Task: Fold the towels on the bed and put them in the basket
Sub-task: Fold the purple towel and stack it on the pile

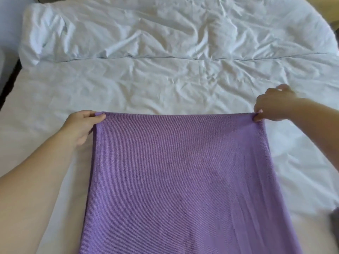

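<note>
A purple towel (183,180) is stretched flat in front of me over the white bed (165,88), running from mid-frame down past the bottom edge. My left hand (80,125) pinches its far left corner between thumb and fingers. My right hand (271,105) pinches the far right corner the same way. The far edge between the two hands is taut and straight. No basket is in view.
A rumpled white duvet (165,33) covers the far half of the bed, with a pillow-like bulge (47,33) at the far left. A dark floor strip (9,81) runs along the bed's left side. A grey object (334,222) peeks in at the right edge.
</note>
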A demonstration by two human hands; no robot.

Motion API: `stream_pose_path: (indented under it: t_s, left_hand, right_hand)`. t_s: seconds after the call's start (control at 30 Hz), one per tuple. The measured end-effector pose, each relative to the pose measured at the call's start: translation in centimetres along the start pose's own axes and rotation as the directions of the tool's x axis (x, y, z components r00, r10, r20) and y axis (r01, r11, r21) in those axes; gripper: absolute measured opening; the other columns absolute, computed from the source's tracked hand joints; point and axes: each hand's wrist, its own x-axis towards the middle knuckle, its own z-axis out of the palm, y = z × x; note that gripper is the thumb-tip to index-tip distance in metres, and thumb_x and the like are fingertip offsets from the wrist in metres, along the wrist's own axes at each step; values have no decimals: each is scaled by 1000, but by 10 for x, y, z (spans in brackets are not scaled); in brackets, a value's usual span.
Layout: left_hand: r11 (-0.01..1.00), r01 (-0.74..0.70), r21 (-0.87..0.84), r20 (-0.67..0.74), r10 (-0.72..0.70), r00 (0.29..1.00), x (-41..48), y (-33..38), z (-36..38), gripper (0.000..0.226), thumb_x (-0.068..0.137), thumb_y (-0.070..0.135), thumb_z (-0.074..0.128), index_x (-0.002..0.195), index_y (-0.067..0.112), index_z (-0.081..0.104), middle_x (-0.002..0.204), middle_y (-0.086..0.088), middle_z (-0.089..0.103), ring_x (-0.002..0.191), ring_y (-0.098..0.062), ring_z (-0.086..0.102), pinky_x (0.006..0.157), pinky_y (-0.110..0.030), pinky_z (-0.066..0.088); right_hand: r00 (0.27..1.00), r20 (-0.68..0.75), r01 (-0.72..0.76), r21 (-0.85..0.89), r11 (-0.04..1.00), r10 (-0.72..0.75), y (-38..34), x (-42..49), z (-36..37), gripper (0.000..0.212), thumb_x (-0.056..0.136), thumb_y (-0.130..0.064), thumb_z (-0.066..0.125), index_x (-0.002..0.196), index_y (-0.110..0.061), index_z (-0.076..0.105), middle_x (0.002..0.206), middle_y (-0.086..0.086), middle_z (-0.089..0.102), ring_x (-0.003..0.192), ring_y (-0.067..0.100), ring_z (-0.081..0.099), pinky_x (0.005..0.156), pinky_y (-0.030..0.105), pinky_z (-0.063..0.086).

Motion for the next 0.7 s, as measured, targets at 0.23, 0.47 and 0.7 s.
stream_pose_path:
  t_s: [0.23,0.47,0.7]
  left_hand:
    - [982,17,189,-43,-9,999,12,-14,3,19,80,-4,69,75,12,62,59,4,67,69,-13,65,70,-15,54]
    - [918,-185,350,-296,296,908,39,5,22,19,76,11,75,95,9,71,74,9,60,75,-12,58,70,-17,45]
    - [663,-229,712,-226,526,820,27,-13,62,36,86,7,58,121,3,55,134,-22,48,121,-36,47,102,-34,34]
  right_hand:
    - [996,29,-88,337,937,83,-5,13,23,23,86,-46,64,101,-30,67,112,-3,61,107,22,55,94,35,41]
    - [883,-160,-313,499,808,441,-5,28,6,18,81,-21,68,92,-7,71,96,22,65,93,40,59,71,35,42]
    - [746,-189,-303,757,579,638,-53,25,34,40,78,2,51,117,-7,49,122,22,47,111,39,46,93,46,35]
